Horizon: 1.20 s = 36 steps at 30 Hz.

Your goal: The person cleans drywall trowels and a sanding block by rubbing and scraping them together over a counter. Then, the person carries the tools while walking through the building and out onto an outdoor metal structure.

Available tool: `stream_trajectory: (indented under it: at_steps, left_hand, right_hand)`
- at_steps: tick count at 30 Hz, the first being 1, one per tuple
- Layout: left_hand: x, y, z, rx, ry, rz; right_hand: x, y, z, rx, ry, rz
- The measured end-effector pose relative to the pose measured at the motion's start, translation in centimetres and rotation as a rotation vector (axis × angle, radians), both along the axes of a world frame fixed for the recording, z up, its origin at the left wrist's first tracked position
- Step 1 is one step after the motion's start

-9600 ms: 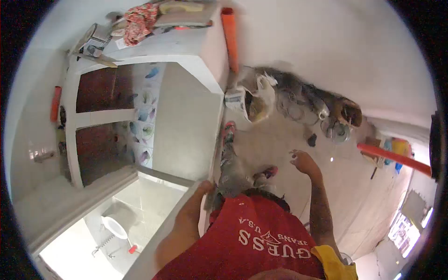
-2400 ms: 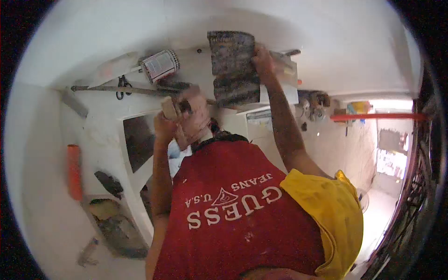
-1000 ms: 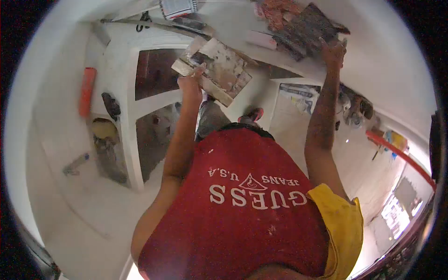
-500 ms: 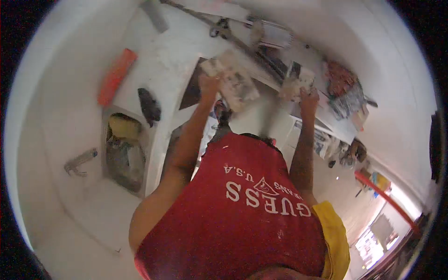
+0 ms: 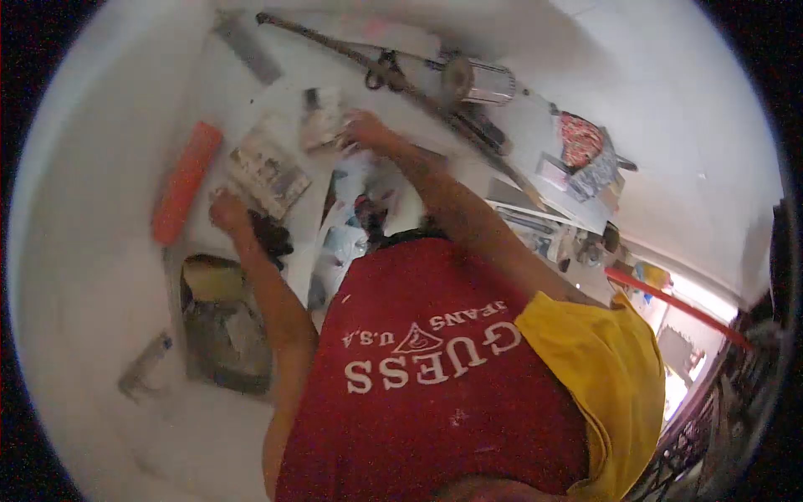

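Observation:
My left hand (image 5: 229, 211) is beside a pale, dark-stained rectangular slab (image 5: 269, 169), its blurred fingers looking apart and off the slab's edge. A black object (image 5: 272, 238), too blurred to name, lies by that wrist. Farther right, my right hand (image 5: 365, 132) has its fingers closed at the edge of a smaller pale block (image 5: 323, 120) with a dark patch on top. The far side of that block is free of my fingers. Both pale pieces are smeared with dried-looking material.
An orange-red block-shaped object (image 5: 187, 184) lies at the left. Below it stands a grimy tub (image 5: 226, 378) with a yellowish item (image 5: 212, 282) inside. A long pole (image 5: 401, 84) crosses the far floor near a metal cylinder (image 5: 492, 83). Red-and-grey bags (image 5: 581, 140) sit at the right.
Both hands have swung left, along with the two pale pieces. The slab that was in my left hand now sits beside it. My right arm reaches across in front of my body.

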<state>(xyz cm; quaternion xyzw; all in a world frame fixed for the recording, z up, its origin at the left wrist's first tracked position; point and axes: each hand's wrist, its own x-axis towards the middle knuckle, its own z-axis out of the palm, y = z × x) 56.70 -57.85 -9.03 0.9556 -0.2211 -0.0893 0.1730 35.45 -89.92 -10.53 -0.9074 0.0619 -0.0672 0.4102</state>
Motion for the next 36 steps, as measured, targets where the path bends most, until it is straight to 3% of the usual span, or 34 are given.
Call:
stream_trajectory:
  at_steps: [1,3,4,5,6,8,10,11,12,13,14,15,16,17,18,19,21,22,24,25,27,28,30,32,34,36]
  left_hand:
    - [-1.2,0.7,0.2,-0.087,0.064,0.031]
    - [-5.2,2.1,0.3,-0.218,0.212,0.031]
    - [-7.7,2.9,0.4,-0.274,0.337,0.030]
    - [-10.1,3.5,0.4,-0.325,0.465,0.030]
    - [-12.3,4.1,0.2,-0.399,0.687,0.050]
    - [-16.0,5.1,-0.2,-0.577,1.223,0.121]
    - [-18.2,6.2,-1.9,-0.782,1.868,0.110]
    - [-19.9,6.2,-3.0,-0.665,1.634,0.200]
    - [-20.1,4.9,0.2,-0.366,1.112,-0.145]
    - [-20.3,3.5,4.0,0.019,0.542,-0.323]
    - [-19.4,2.3,3.8,0.160,0.305,-0.473]
    - [-18.1,2.3,2.6,-0.040,0.102,-0.532]
    - [-16.8,0.1,4.9,-0.045,0.041,-0.432]
    - [-14.5,0.6,1.6,0.034,-0.191,-0.456]
    - [-11.8,0.6,-0.2,0.060,-0.274,-0.460]
    - [-9.2,0.7,-2.0,0.086,-0.357,-0.459]
    - [-7.2,-0.1,-0.6,0.184,-0.211,-0.396]
    - [-7.0,-0.6,1.6,0.312,-0.121,-0.363]
    - [-7.6,-2.1,5.4,0.471,-0.061,-0.309]
    - [-7.8,-3.5,6.9,0.501,-0.101,-0.292]
    - [-8.9,-7.6,7.8,0.453,0.022,-0.183]
    - [-8.9,-10.4,7.5,0.367,0.177,-0.080]
    - [-8.9,-14.8,5.4,0.179,-0.033,-0.251]
    - [-9.0,-18.9,2.0,-0.001,-0.380,-0.273]
    - [-10.1,-21.7,3.4,0.364,-0.558,-0.320]
    - [-10.6,-22.2,3.6,0.383,-0.604,-0.334]
  right_hand:
    - [0.6,0.0,-0.1,-0.058,0.060,0.104]
    - [-1.5,2.1,3.8,0.233,0.351,-0.183]
    - [-2.5,2.6,6.8,0.085,0.404,-0.205]
    - [-3.7,2.1,6.3,-0.132,0.399,-0.205]
    - [-4.9,1.6,5.6,-0.351,0.397,-0.216]
    - [-10.8,-1.2,5.9,-0.035,0.090,-0.440]
    - [-16.7,-5.8,4.4,-0.614,0.299,-0.630]
    - [-17.8,-4.8,10.2,-0.599,0.220,-0.906]
    - [-21.1,-8.1,7.0,-1.054,0.114,-0.731]
    - [-19.6,-6.9,13.0,-0.823,0.606,-0.726]
    - [-19.9,-6.7,13.4,-0.807,0.537,-0.772]
    - [-20.4,-6.9,13.2,-0.795,0.469,-0.824]
    - [-20.6,-7.2,12.9,-0.613,0.410,-0.797]
    - [-20.8,-7.7,12.6,-0.440,0.353,-0.766]
    - [-20.9,-8.5,12.4,-0.273,0.298,-0.729]
    - [-21.0,-8.7,12.4,-0.284,0.258,-0.707]
    - [-21.2,-9.3,12.0,-0.298,0.169,-0.642]
    - [-22.6,-10.5,10.3,-0.569,0.230,-0.494]
    - [-23.6,-9.8,12.2,-0.799,0.395,-0.342]
    - [-23.0,-8.7,16.5,-0.760,0.509,-0.341]
    - [-27.4,-11.8,11.2,-0.606,0.394,-0.699]
    - [-27.6,-12.4,11.7,-0.475,0.342,-0.704]
    - [-28.8,-12.9,13.7,-0.215,0.247,-0.701]
    - [-28.7,-13.5,14.7,0.149,0.213,-0.762]
    - [-27.2,-13.9,14.9,0.459,0.119,-0.782]
    - [-25.3,-13.2,14.6,0.719,-0.017,-0.780]
